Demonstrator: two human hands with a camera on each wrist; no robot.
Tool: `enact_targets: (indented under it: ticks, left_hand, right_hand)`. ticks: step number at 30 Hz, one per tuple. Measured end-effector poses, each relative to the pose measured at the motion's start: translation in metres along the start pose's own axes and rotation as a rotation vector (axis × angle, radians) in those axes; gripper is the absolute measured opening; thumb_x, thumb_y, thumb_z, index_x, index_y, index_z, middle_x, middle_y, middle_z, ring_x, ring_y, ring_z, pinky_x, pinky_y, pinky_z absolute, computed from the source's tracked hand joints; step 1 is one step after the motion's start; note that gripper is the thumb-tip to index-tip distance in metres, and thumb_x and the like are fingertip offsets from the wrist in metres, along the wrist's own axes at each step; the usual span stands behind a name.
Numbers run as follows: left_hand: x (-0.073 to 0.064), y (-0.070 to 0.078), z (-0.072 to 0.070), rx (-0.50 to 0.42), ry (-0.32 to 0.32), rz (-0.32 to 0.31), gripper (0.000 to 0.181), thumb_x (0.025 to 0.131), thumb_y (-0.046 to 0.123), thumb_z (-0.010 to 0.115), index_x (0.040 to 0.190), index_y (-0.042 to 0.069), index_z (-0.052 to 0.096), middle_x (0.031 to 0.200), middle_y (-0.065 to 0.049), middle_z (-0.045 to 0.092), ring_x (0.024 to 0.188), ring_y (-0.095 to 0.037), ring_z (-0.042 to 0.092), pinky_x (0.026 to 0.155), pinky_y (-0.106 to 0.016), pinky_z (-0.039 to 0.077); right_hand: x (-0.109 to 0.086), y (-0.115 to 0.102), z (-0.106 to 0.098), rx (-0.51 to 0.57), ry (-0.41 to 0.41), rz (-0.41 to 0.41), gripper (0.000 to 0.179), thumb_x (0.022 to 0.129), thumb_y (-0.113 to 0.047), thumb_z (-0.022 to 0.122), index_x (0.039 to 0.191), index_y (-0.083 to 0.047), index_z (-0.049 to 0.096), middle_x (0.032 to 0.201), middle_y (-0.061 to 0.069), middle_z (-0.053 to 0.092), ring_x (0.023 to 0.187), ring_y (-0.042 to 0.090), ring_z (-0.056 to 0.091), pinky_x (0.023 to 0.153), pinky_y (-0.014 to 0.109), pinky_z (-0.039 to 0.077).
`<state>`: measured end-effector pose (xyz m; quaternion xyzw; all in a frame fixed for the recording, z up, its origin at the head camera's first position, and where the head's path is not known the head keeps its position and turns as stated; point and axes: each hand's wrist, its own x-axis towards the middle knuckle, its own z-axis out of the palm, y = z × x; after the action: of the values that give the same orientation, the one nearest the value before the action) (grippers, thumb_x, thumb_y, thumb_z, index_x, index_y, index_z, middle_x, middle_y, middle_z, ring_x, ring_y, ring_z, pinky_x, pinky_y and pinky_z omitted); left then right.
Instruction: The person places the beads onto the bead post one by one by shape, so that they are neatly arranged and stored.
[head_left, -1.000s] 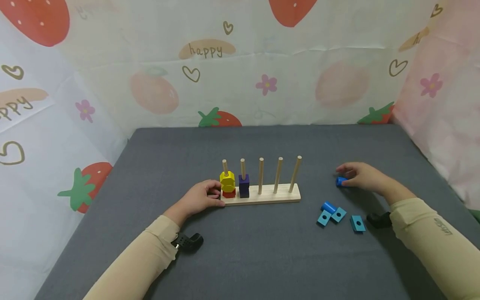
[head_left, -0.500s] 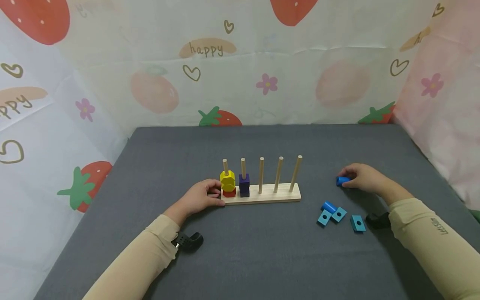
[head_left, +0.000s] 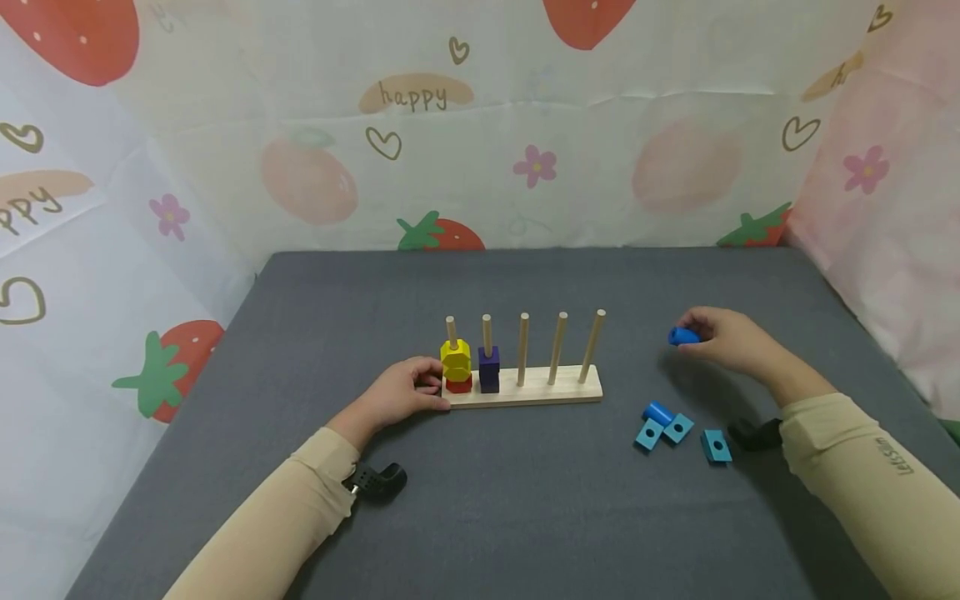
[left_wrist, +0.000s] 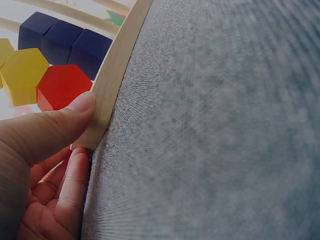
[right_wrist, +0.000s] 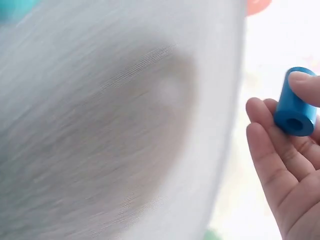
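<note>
My left hand [head_left: 401,390] grips the left end of a wooden peg board [head_left: 542,393], its thumb over the end in the left wrist view. Yellow hexagonal blocks [head_left: 455,362] sit above a red hexagonal block [left_wrist: 64,86] on the leftmost peg. Dark blue-purple blocks [head_left: 489,371] fill the lower part of the second peg; three pegs are bare. At the right, my right hand [head_left: 731,342] pinches a blue cylinder bead [right_wrist: 296,102] between thumb and fingers, raised above the table. Its hole faces the camera in the right wrist view.
Nearer than the right hand lie another blue cylinder [head_left: 657,413] and three light-blue blocks with holes, one light-blue block [head_left: 716,447] apart from the others. Grey cloth [head_left: 480,500] covers the table. A printed curtain [head_left: 465,183] stands behind and at both sides.
The right hand has lifted the blue cylinder bead off the table, upward from where it lay. The left hand keeps its grip on the peg board.
</note>
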<state>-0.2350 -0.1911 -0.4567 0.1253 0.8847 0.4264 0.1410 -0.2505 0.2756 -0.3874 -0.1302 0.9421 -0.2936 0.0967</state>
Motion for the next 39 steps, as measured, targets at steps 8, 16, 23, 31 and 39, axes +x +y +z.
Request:
enact_targets:
  ticks: [8, 16, 23, 31, 39]
  left_hand:
    - [-0.001, 0.0, 0.0, 0.002, -0.003, 0.006, 0.043, 0.07, 0.025, 0.079, 0.107, 0.014, 0.06, 0.1, -0.001, 0.056, 0.093, -0.016, 0.054, 0.085, -0.028, 0.049]
    - [-0.001, -0.001, 0.0, 0.002, -0.003, 0.006, 0.044, 0.07, 0.027, 0.079, 0.108, 0.014, 0.06, 0.1, 0.0, 0.057, 0.093, -0.015, 0.054, 0.086, -0.029, 0.048]
    - [0.0, -0.001, 0.0, 0.005, -0.006, 0.014, 0.044, 0.071, 0.026, 0.079, 0.108, 0.014, 0.06, 0.1, -0.001, 0.057, 0.093, -0.015, 0.054, 0.086, -0.028, 0.049]
    - [0.0, -0.001, 0.001, 0.0, 0.002, 0.03, 0.043, 0.071, 0.023, 0.079, 0.108, 0.013, 0.06, 0.101, -0.001, 0.056, 0.094, -0.015, 0.054, 0.085, -0.028, 0.049]
    - [0.0, 0.0, 0.0, 0.011, 0.004, 0.028, 0.042, 0.071, 0.023, 0.079, 0.107, 0.012, 0.06, 0.101, -0.001, 0.056, 0.094, -0.015, 0.054, 0.085, -0.027, 0.049]
  right_hand:
    - [0.001, -0.057, -0.012, 0.137, 0.147, -0.049, 0.031, 0.089, -0.03, 0.06, 0.112, -0.009, 0.056, 0.103, 0.008, 0.058, 0.091, 0.021, 0.054, 0.075, 0.033, 0.046]
    - [0.002, -0.111, -0.011, 0.279, 0.248, -0.129, 0.033, 0.087, -0.028, 0.062, 0.112, -0.007, 0.056, 0.102, 0.006, 0.058, 0.087, 0.01, 0.056, 0.073, 0.018, 0.046]
    - [0.006, -0.145, 0.0, 0.409, 0.2, -0.235, 0.029, 0.086, -0.018, 0.064, 0.111, -0.005, 0.055, 0.102, 0.006, 0.059, 0.092, 0.008, 0.059, 0.077, 0.021, 0.048]
    - [0.013, -0.168, 0.021, 0.502, 0.133, -0.299, 0.028, 0.085, -0.015, 0.065, 0.11, -0.005, 0.056, 0.101, 0.008, 0.061, 0.093, 0.014, 0.06, 0.081, 0.026, 0.049]
    - [0.02, -0.18, 0.042, 0.514, 0.093, -0.3, 0.027, 0.086, -0.016, 0.065, 0.11, -0.007, 0.057, 0.103, 0.007, 0.059, 0.097, 0.017, 0.059, 0.084, 0.031, 0.048]
